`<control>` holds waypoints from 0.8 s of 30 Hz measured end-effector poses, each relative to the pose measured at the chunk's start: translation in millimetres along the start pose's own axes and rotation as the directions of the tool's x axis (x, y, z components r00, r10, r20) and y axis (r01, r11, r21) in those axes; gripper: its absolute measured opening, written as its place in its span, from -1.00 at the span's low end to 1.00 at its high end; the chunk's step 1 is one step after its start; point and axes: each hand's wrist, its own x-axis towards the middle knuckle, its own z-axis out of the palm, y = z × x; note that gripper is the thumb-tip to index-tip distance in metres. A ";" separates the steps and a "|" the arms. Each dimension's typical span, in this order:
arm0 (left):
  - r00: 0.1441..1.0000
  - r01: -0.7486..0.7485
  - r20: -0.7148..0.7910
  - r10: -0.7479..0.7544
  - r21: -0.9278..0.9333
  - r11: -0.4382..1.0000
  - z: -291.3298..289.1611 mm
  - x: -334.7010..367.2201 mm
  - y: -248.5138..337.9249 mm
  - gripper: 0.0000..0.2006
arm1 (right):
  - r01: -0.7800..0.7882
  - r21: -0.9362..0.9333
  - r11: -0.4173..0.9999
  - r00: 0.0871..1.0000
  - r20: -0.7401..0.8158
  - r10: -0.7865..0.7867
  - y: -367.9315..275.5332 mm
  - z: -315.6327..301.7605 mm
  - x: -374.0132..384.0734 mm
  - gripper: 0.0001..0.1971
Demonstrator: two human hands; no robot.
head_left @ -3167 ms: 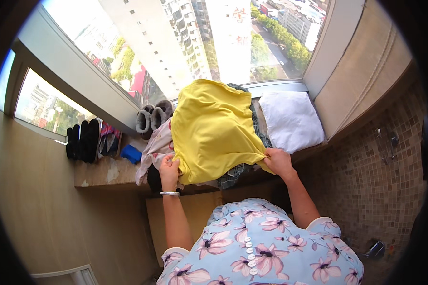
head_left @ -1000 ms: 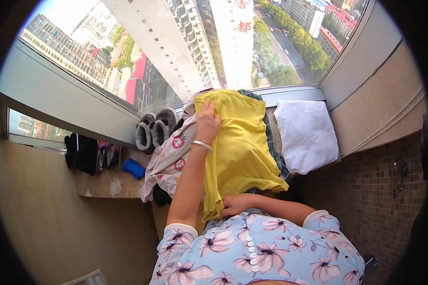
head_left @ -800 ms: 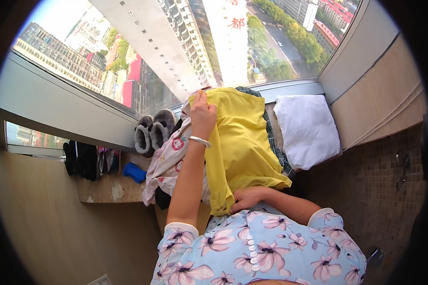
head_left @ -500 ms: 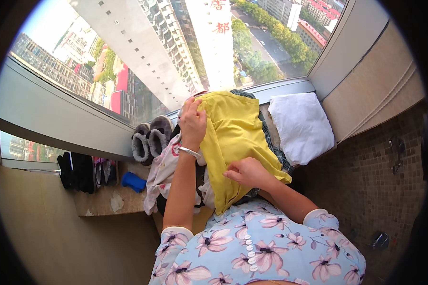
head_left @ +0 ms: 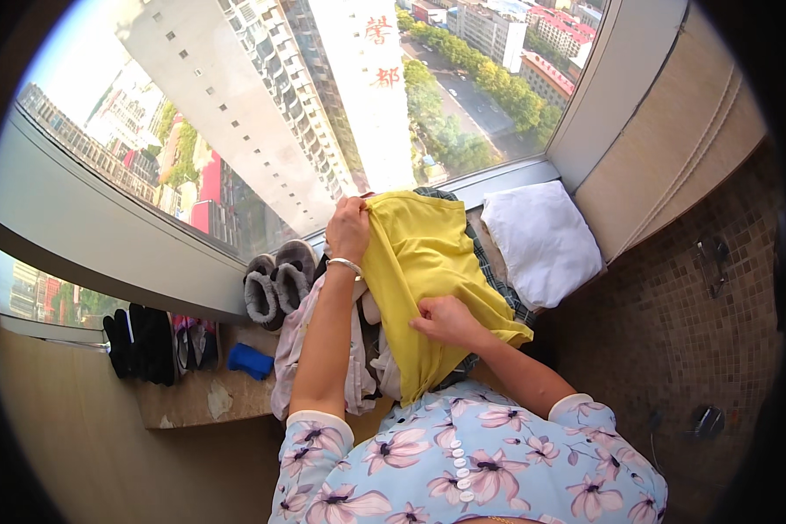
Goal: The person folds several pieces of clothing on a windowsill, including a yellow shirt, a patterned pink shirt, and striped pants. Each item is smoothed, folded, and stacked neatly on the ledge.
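A yellow garment lies spread over a stack of clothes on the window ledge; whether it is a shirt or something else I cannot tell. My left hand is closed on its far left corner, a silver bangle on the wrist. Lower on the cloth, the fingers of my right hand are closed in a pinch on the garment's middle. Dark green plaid cloth shows from beneath along the right side. Left of the yellow one lies a rumpled pale pink garment, partly hidden by my left forearm.
A folded white cloth lies at the right end of the ledge. Grey fur-lined shoes, a blue cloth bundle and several dark shoes stand to the left. Window glass rises behind. A cord hangs at right.
My left fingers, loosely bent before, have closed on the yellow garment's corner. My right hand has tightened into a pinch on the cloth. The whole view has shifted a little.
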 end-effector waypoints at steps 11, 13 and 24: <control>0.987 -0.161 0.031 0.158 0.174 0.972 10.9 -72.6 33.7 -0.45 | -0.017 0.101 0.995 1.000 -0.012 0.019 3.1 16.9 -4.2 -0.62; 0.988 -0.120 0.126 0.094 0.220 0.968 22.1 -68.9 26.4 -0.34 | -0.012 0.045 0.999 1.000 0.001 0.012 -0.6 19.7 3.5 -0.62; 0.957 -0.261 0.163 0.240 0.123 0.957 9.6 -85.4 76.0 -0.38 | 0.032 0.069 0.997 0.984 -0.176 -0.020 19.1 -22.9 -25.4 -0.66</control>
